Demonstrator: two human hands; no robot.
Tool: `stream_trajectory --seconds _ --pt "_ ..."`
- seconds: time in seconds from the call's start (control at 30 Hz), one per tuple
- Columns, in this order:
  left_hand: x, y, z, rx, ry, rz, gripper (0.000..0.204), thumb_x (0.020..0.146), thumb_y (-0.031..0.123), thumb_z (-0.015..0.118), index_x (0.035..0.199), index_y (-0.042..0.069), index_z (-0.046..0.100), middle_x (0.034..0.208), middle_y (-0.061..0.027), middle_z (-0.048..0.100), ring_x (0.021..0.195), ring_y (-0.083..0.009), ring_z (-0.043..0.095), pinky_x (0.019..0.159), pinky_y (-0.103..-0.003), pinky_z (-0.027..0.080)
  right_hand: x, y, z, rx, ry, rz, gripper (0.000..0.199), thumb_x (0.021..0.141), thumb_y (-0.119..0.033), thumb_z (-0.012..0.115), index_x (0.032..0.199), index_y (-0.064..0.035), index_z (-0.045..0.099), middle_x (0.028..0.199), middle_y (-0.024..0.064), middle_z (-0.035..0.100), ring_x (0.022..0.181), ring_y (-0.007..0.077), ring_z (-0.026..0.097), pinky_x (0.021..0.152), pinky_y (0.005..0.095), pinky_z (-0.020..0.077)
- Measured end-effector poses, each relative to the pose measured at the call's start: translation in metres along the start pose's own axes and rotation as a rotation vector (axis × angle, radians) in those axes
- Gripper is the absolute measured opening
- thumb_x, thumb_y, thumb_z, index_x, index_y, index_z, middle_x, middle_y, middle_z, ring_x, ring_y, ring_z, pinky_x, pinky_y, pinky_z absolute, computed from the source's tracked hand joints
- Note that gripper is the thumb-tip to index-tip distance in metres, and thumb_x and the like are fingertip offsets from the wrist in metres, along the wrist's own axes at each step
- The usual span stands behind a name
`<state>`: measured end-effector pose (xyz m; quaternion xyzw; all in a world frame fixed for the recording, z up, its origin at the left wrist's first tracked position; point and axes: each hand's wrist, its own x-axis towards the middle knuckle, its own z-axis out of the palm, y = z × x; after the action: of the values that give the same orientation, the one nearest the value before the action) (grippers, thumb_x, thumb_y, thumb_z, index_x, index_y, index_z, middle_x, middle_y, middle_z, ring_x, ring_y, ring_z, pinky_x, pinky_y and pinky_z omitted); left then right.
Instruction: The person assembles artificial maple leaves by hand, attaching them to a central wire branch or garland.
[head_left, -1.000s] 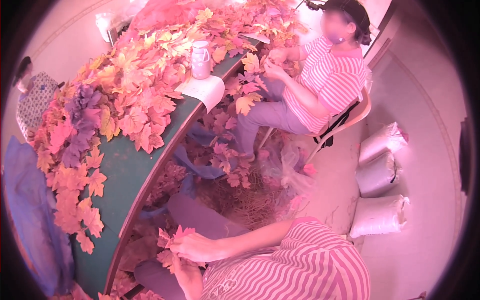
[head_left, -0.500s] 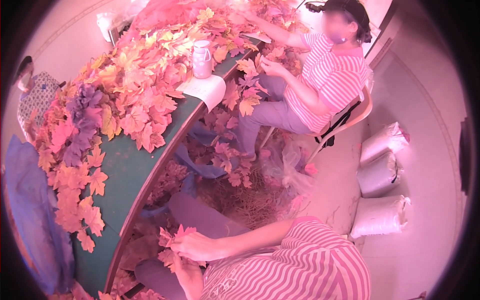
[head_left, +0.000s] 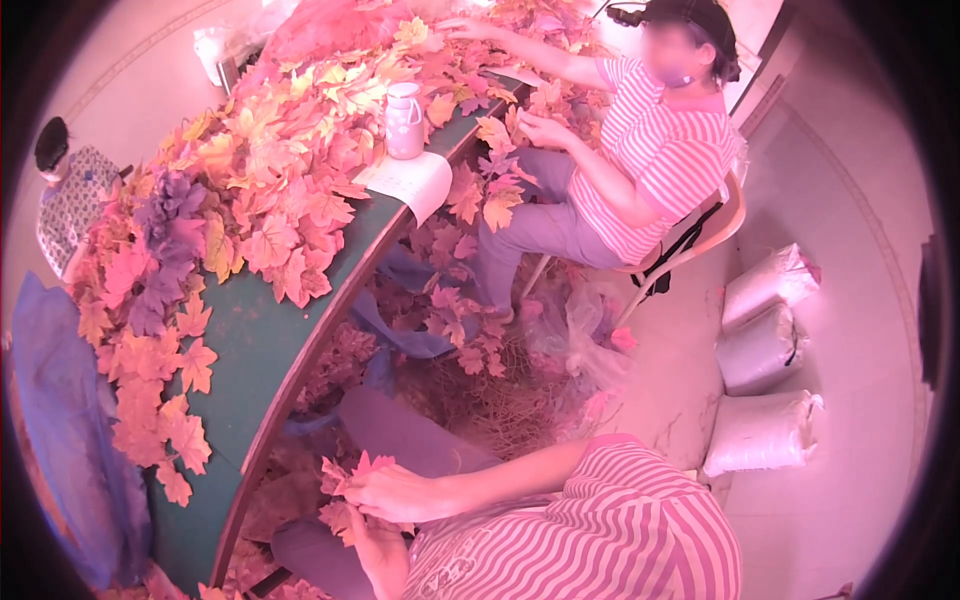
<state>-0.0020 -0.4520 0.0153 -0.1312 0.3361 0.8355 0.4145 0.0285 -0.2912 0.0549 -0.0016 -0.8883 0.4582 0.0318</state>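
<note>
Left to right: a blue cloth [head_left: 75, 430] hangs beside the curved green table [head_left: 255, 345], which carries a heap of artificial maple leaves [head_left: 290, 165]; next, a small leaf cluster [head_left: 338, 517] is held just off the table's edge, pinched between the left hand [head_left: 377, 558], below, and the right hand [head_left: 395, 493], above, both with fingers closed on it; farther right, a seated co-worker [head_left: 655, 150] reaches over the heap, and pale sacks [head_left: 757, 432] stand on the floor [head_left: 850, 350].

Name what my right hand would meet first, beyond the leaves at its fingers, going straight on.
Probably the table's brown edge, though depth is unclear: your right hand might pass below it.
</note>
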Motion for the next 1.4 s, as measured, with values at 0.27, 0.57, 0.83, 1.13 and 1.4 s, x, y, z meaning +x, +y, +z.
stream_trajectory --seconds 0.27,0.57,0.83,1.13,1.4 --pt "0.001 -0.001 -0.001 -0.016 -0.025 -0.016 0.037 0.106 0.031 0.057 0.131 0.005 0.058 0.126 -0.0052 0.065 0.111 -0.0147 0.063 0.096 -0.029 0.052 0.0 0.001 -0.001 -0.009 -0.029 0.027 0.024 0.089 -0.012 0.064 0.108 0.002 0.063 0.114 0.015 0.068 0.094 0.0388 0.069 0.075 0.0479 0.0566" --pt "0.002 -0.004 -0.008 -0.053 0.074 -0.013 0.032 0.107 0.027 0.053 0.129 0.005 0.059 0.123 -0.0053 0.065 0.11 -0.0141 0.063 0.095 -0.028 0.052 -0.001 0.0 0.002 -0.01 -0.018 0.004 0.023 0.093 -0.019 0.064 0.104 0.0012 0.062 0.108 0.0148 0.067 0.091 0.0383 0.068 0.074 0.0486 0.0554" --pt "-0.002 -0.006 -0.006 -0.026 0.101 -0.003 0.032 0.109 0.026 0.05 0.131 0.004 0.058 0.124 -0.0063 0.065 0.112 -0.0147 0.063 0.098 -0.028 0.051 -0.005 0.0 0.001 -0.034 0.01 -0.026 0.023 0.091 -0.018 0.065 0.103 0.0013 0.061 0.105 0.0153 0.067 0.088 0.0389 0.068 0.071 0.0487 0.0548" --pt "-0.003 -0.008 -0.004 -0.052 0.044 -0.003 0.033 0.109 0.027 0.05 0.13 0.002 0.058 0.123 -0.0071 0.066 0.111 -0.0153 0.064 0.097 -0.028 0.051 -0.007 -0.001 -0.001 -0.062 0.004 -0.036 0.018 0.088 -0.012 0.064 0.1 0.0012 0.062 0.103 0.0157 0.068 0.083 0.0389 0.069 0.068 0.0483 0.0549" --pt "-0.001 -0.008 -0.017 0.037 0.043 -0.003 0.033 0.108 0.025 0.051 0.132 0.004 0.058 0.129 -0.0052 0.064 0.115 -0.0139 0.062 0.099 -0.029 0.051 -0.008 -0.006 -0.005 -0.051 0.034 -0.006 0.016 0.086 -0.01 0.065 0.097 0.0015 0.064 0.105 0.0161 0.069 0.083 0.04 0.069 0.069 0.0489 0.0549"
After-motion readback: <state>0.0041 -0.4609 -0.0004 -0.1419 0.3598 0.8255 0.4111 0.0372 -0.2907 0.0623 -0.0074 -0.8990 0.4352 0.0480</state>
